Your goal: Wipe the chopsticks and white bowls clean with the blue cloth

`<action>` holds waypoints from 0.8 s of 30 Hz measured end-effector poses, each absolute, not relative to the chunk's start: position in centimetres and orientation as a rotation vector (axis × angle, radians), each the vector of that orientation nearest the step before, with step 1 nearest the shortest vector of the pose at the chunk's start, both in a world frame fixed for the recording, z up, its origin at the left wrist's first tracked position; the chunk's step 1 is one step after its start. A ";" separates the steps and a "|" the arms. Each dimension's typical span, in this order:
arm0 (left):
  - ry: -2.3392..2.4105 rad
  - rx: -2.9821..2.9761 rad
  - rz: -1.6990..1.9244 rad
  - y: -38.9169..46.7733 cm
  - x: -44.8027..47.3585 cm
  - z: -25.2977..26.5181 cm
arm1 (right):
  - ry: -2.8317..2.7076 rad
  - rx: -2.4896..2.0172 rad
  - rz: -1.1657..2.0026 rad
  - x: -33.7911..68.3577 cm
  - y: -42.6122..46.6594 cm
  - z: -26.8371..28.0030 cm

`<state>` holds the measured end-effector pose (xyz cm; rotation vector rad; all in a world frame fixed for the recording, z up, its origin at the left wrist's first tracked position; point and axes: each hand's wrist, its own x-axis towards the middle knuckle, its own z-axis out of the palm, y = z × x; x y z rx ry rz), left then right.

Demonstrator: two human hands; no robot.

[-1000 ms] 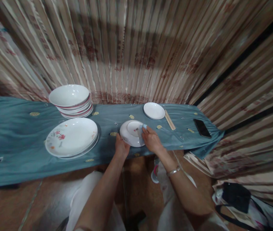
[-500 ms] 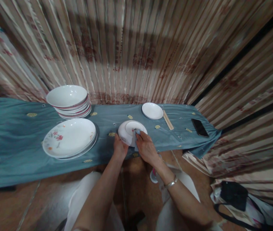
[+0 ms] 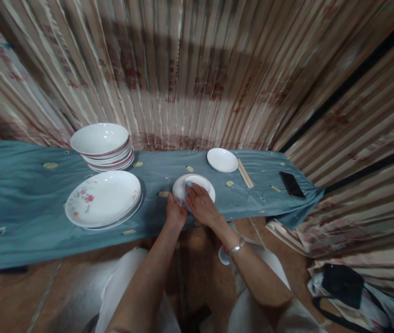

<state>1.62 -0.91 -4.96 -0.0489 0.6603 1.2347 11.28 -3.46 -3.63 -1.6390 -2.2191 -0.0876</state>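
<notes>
An upturned white bowl [image 3: 178, 188], its round foot facing up, sits near the front edge of the cloth-covered table. My left hand [image 3: 176, 213] is closed on the bowl's near left side. With fingers bent, my right hand [image 3: 202, 203] presses a small light-blue cloth [image 3: 189, 184] against the left part of the foot. Most of the cloth is hidden under the fingers. A silver bracelet [image 3: 237, 246] is on my right wrist.
Floral oval plates [image 3: 104, 196] are stacked at left, with stacked bowls [image 3: 99, 138] behind. A small white plate [image 3: 222, 160], chopsticks [image 3: 245, 173] and a black phone [image 3: 292, 185] lie at right. A pleated curtain [image 3: 197, 69] hangs behind the blue-green tablecloth [image 3: 26, 203].
My right hand has slid the cloth left across the bowl's foot. My left hand keeps its hold on the bowl's side. The whole view has shifted slightly.
</notes>
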 end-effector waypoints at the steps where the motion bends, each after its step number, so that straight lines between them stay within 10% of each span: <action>1: 0.653 -0.036 1.226 -0.9 1.6 -5.1 | -2.225 -1.640 -0.085 11.3 -3.1 -3.6; 24: 0.716 0.045 1.210 -1.0 1.9 -4.4 | -2.012 -1.804 -0.220 14.5 -2.3 -4.8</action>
